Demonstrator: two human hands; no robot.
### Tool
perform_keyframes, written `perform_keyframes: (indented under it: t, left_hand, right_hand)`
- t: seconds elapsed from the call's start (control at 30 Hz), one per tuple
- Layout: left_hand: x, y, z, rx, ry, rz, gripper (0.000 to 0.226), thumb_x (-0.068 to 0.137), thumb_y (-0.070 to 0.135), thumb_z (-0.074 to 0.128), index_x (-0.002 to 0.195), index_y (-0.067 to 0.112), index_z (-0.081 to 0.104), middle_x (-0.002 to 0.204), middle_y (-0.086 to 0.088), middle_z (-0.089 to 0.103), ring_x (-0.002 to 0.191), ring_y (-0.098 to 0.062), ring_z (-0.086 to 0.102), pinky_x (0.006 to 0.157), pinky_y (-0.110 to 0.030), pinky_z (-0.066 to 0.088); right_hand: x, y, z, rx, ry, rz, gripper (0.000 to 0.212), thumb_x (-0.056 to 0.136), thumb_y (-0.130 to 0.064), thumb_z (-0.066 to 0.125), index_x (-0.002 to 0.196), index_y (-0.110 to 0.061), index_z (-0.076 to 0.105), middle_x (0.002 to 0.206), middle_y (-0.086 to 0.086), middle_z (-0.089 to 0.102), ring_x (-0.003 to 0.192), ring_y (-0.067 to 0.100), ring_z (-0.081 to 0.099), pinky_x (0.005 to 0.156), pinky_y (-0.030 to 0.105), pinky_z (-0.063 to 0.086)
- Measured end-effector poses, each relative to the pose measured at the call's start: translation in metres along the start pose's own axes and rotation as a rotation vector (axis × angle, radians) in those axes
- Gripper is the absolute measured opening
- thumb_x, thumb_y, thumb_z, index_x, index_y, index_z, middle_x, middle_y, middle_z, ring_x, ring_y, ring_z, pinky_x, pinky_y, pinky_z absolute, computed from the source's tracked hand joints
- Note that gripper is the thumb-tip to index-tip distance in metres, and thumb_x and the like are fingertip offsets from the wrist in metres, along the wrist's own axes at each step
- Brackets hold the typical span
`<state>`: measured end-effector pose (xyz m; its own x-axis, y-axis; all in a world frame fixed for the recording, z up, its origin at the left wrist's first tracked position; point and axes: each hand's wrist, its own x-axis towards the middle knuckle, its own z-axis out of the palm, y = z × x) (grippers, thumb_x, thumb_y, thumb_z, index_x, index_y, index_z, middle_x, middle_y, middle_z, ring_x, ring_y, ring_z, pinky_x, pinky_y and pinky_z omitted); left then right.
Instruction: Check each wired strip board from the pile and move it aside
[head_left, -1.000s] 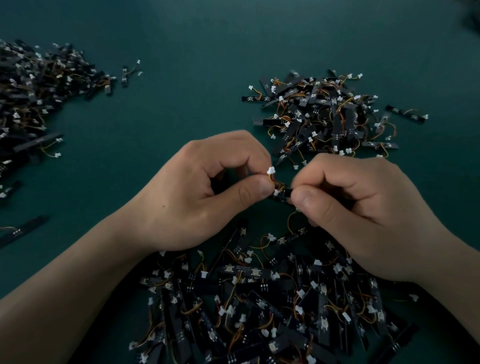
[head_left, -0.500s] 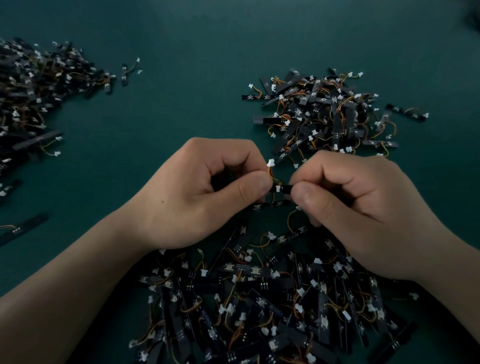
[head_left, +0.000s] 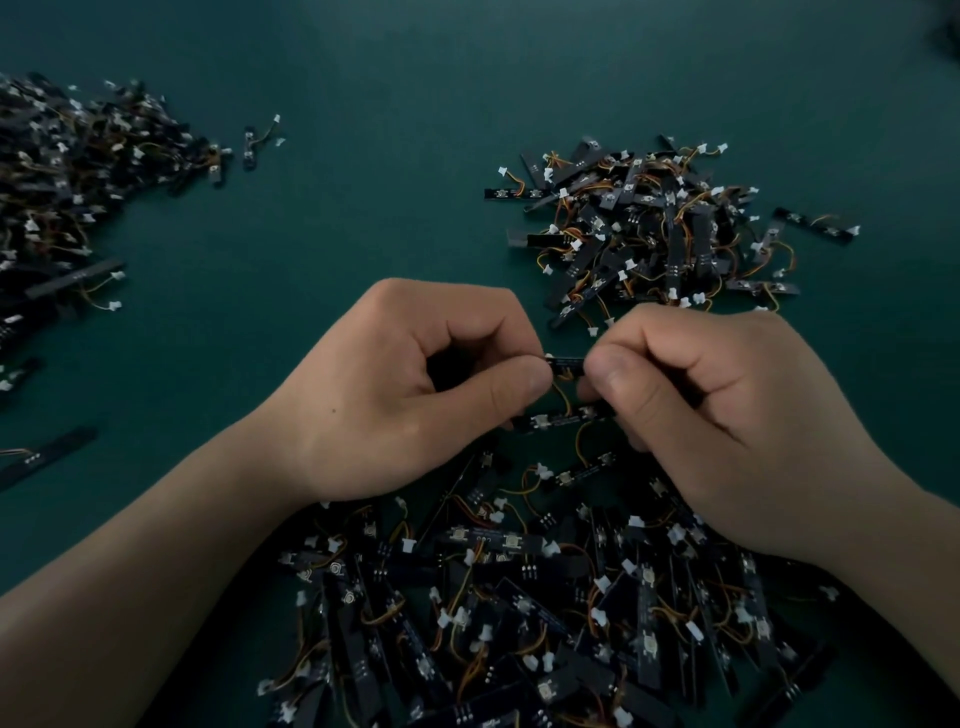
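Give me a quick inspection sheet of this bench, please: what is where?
Surface: dark green mat.
Job's things: held strip board between both hands; near pile under the wrists; right pile and left pile farther off.
Clutter: stray board lying beside the right pile.
Grippers: left hand and right hand each pinch the held strip board.
Cables: short orange wires with white plugs on the boards.
Surroundings: dim shape in the far right corner, unidentifiable.
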<state>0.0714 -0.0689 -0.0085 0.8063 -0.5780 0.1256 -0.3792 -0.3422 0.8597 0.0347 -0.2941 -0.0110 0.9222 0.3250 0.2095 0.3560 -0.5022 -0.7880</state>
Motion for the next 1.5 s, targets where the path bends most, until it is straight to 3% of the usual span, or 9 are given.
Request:
perform_keyframes:
  t: [0.27, 0.43, 0.63, 0.73, 0.87, 1.1, 1.23, 1.33, 1.5]
  left_hand:
    - [0.000, 0.002, -0.002, -0.117, -0.047, -0.032, 0.029, 0.099, 0.041, 0.058, 0.088, 0.017, 0.072, 0.075, -0.003, 0.072, 0.064, -0.028, 0.064, 0.057, -0.038, 0.048]
    - [-0.001, 0.000, 0.001, -0.017, -0.013, -0.056, 0.019, 0.087, 0.022, 0.085, 0.090, 0.026, 0.068, 0.078, 0.009, 0.077, 0.066, -0.006, 0.069, 0.067, -0.014, 0.052]
    - [-0.001, 0.001, 0.003, 0.019, 0.026, -0.039, 0.030, 0.083, 0.050, 0.079, 0.099, 0.030, 0.064, 0.078, 0.010, 0.073, 0.064, -0.007, 0.066, 0.062, -0.017, 0.050]
    - [0.001, 0.001, 0.004, 0.081, 0.040, -0.013, 0.031, 0.086, 0.044, 0.081, 0.111, 0.032, 0.068, 0.079, 0.009, 0.071, 0.069, -0.017, 0.067, 0.064, -0.021, 0.052]
    - [0.005, -0.003, 0.006, 0.201, -0.011, 0.039, 0.015, 0.094, 0.034, 0.073, 0.090, 0.021, 0.077, 0.075, 0.007, 0.067, 0.067, -0.019, 0.063, 0.059, -0.030, 0.046]
    - [0.002, 0.002, 0.006, 0.223, 0.054, 0.003, 0.014, 0.099, 0.023, 0.062, 0.088, 0.032, 0.061, 0.074, 0.022, 0.060, 0.065, 0.002, 0.056, 0.060, -0.004, 0.037]
    - [0.003, 0.003, 0.005, 0.213, 0.055, -0.019, 0.014, 0.100, 0.024, 0.059, 0.088, 0.030, 0.059, 0.069, 0.022, 0.055, 0.060, 0.001, 0.051, 0.057, -0.005, 0.035]
    - [0.003, 0.003, 0.005, 0.193, 0.057, -0.012, 0.014, 0.100, 0.023, 0.059, 0.087, 0.027, 0.059, 0.067, 0.021, 0.054, 0.057, 0.000, 0.051, 0.055, -0.005, 0.034]
    - [0.002, 0.001, 0.006, 0.174, 0.082, -0.011, 0.015, 0.101, 0.025, 0.062, 0.086, 0.027, 0.061, 0.066, 0.019, 0.056, 0.054, -0.002, 0.050, 0.053, -0.004, 0.034]
  right_hand:
    - [0.000, -0.001, -0.001, 0.031, 0.019, -0.005, 0.028, 0.104, -0.037, 0.050, 0.079, -0.037, 0.062, 0.055, 0.002, 0.057, 0.044, 0.020, 0.052, 0.039, 0.033, 0.039]
    - [0.001, -0.001, -0.001, 0.032, 0.047, 0.000, 0.028, 0.105, -0.039, 0.050, 0.079, -0.040, 0.062, 0.056, 0.002, 0.059, 0.046, 0.022, 0.055, 0.045, 0.039, 0.042]
    - [0.000, 0.001, -0.004, 0.106, 0.033, 0.005, 0.035, 0.103, -0.039, 0.050, 0.072, -0.027, 0.060, 0.054, 0.006, 0.055, 0.043, 0.016, 0.048, 0.041, 0.024, 0.037]
    - [-0.001, 0.003, -0.005, 0.192, 0.021, 0.008, 0.042, 0.102, -0.036, 0.048, 0.063, -0.021, 0.050, 0.052, 0.010, 0.048, 0.043, 0.016, 0.041, 0.044, 0.028, 0.035]
    - [0.000, 0.006, -0.005, 0.247, 0.007, -0.008, 0.044, 0.102, -0.033, 0.047, 0.061, -0.019, 0.046, 0.052, 0.009, 0.045, 0.044, 0.017, 0.038, 0.046, 0.028, 0.035]
    - [-0.001, 0.010, -0.006, 0.348, 0.089, -0.024, 0.044, 0.091, -0.014, 0.044, 0.049, -0.006, 0.034, 0.043, 0.004, 0.033, 0.039, 0.009, 0.027, 0.044, 0.018, 0.024]
    - [0.004, 0.014, -0.009, 0.484, 0.268, 0.022, 0.043, 0.088, -0.015, 0.043, 0.046, -0.025, 0.039, 0.040, -0.005, 0.034, 0.035, 0.020, 0.025, 0.046, 0.022, 0.022]
    - [0.008, 0.016, -0.008, 0.544, 0.406, 0.030, 0.045, 0.100, -0.024, 0.045, 0.055, -0.021, 0.051, 0.044, -0.006, 0.043, 0.036, 0.020, 0.030, 0.045, 0.022, 0.025]
    - [0.006, 0.016, -0.007, 0.464, 0.357, 0.086, 0.041, 0.108, -0.038, 0.043, 0.106, -0.018, 0.078, 0.061, 0.001, 0.065, 0.040, 0.006, 0.045, 0.041, 0.018, 0.035]
